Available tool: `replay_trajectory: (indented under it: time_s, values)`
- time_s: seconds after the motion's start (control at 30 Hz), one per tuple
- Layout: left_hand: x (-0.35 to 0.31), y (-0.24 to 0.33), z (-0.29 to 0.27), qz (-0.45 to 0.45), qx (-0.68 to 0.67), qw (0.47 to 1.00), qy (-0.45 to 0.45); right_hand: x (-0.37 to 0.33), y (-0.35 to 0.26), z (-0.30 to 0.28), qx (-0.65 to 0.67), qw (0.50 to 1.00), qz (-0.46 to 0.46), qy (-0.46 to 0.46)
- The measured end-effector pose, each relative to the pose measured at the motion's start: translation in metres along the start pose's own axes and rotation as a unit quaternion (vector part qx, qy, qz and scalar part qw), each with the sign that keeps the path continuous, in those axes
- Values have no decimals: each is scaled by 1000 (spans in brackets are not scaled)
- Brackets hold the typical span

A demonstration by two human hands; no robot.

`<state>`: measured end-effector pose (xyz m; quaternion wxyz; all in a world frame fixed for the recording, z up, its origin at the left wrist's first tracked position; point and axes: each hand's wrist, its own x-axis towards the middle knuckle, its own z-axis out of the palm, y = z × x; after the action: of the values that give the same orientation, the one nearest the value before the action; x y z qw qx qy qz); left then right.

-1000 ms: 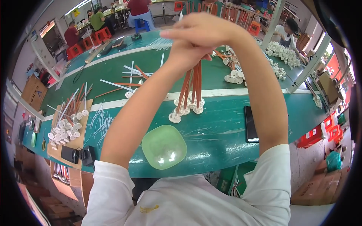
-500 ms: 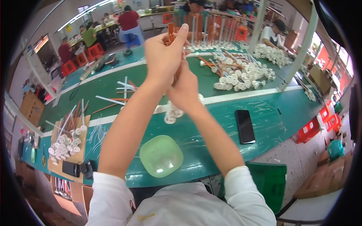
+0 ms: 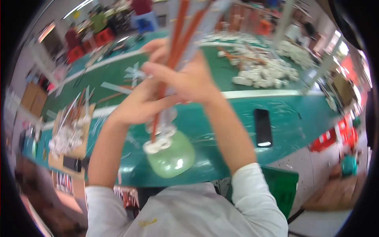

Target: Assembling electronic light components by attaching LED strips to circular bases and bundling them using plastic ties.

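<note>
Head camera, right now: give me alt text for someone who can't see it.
A person's left hand and right hand grip a bundle of brown and whitish strips, its white round ends downward, over a green table. The ends partly hide a green dish; a black phone lies to its right. Similar pieces lie piled at left and back right.

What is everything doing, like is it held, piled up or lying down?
Bundle of orange and pale strips: held slanted, white round ends down
Right hand: closed around the bundle
Left hand: touching the bundle lower down, grip too blurry to tell
Green dish: on the table, partly hidden behind the white ends
Phone: lying flat, screen dark
White-ended pieces on the right: heaped up
White-ended pieces on the left: piled on cardboard
</note>
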<state>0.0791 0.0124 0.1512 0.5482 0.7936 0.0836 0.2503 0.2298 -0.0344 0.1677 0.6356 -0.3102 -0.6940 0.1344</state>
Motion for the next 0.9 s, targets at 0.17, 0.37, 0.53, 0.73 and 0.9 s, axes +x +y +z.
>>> replay_trajectory:
  time_s: [0.17,0.37,0.53,0.73,0.9]
  values:
    - [-27,2,-17,-7,16,999,51,11,7,21,68,996,0,-57]
    - [-84,38,-65,-83,246,963,74,66,45,112,242,887,-391,-47]
    - [-134,13,-79,115,152,954,229,63,5,168,61,937,-333,-83]
    - [-173,-3,-77,124,160,911,359,52,-12,196,-164,937,-294,-91]
    - [-205,-15,-89,87,173,908,372,52,5,232,157,957,15,-244]
